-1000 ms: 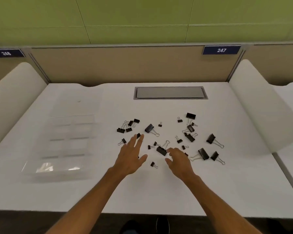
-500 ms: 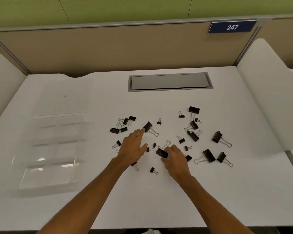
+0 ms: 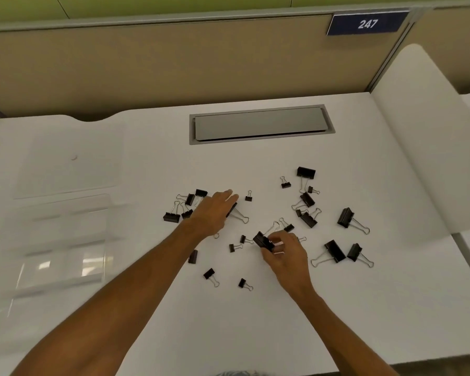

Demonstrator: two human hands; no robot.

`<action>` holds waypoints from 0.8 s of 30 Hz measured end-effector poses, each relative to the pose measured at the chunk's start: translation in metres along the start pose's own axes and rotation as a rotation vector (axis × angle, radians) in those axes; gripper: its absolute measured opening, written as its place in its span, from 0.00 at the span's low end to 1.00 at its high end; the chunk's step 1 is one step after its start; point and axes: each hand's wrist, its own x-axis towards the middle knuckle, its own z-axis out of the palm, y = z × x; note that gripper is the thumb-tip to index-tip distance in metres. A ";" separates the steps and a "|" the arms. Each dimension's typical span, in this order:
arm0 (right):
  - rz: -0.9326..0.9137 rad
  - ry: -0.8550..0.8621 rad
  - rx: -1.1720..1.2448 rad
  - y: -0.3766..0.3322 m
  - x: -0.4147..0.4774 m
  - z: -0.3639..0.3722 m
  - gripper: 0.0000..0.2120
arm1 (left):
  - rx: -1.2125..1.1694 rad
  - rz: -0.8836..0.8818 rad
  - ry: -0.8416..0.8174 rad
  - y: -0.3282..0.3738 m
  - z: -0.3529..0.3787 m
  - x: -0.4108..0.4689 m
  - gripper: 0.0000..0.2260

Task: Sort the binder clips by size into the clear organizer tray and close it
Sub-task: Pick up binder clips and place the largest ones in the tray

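Black wedge-shaped, wire-handled binder clip (image 3: 262, 240) in right hand (image 3: 285, 253)

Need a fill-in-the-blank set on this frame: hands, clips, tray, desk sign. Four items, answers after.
1. The blue sign on the partition reads ____.
2. The clear organizer tray lies to the ____ of the loose clips.
3. The right hand pinches a large binder clip coloured ____.
4. The tray's lid is ____, lying flat on the desk behind the compartments.

Answers: 247; left; black; open
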 end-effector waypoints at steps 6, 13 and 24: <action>0.149 0.016 0.331 -0.011 0.005 -0.003 0.13 | 0.069 0.073 0.011 -0.007 0.001 0.012 0.22; 0.146 -0.048 0.492 -0.014 0.009 -0.004 0.16 | -0.382 -0.116 0.180 -0.007 -0.002 -0.010 0.18; 0.075 -0.213 0.660 -0.047 -0.005 0.011 0.09 | -1.542 -0.554 0.469 0.033 -0.003 -0.123 0.18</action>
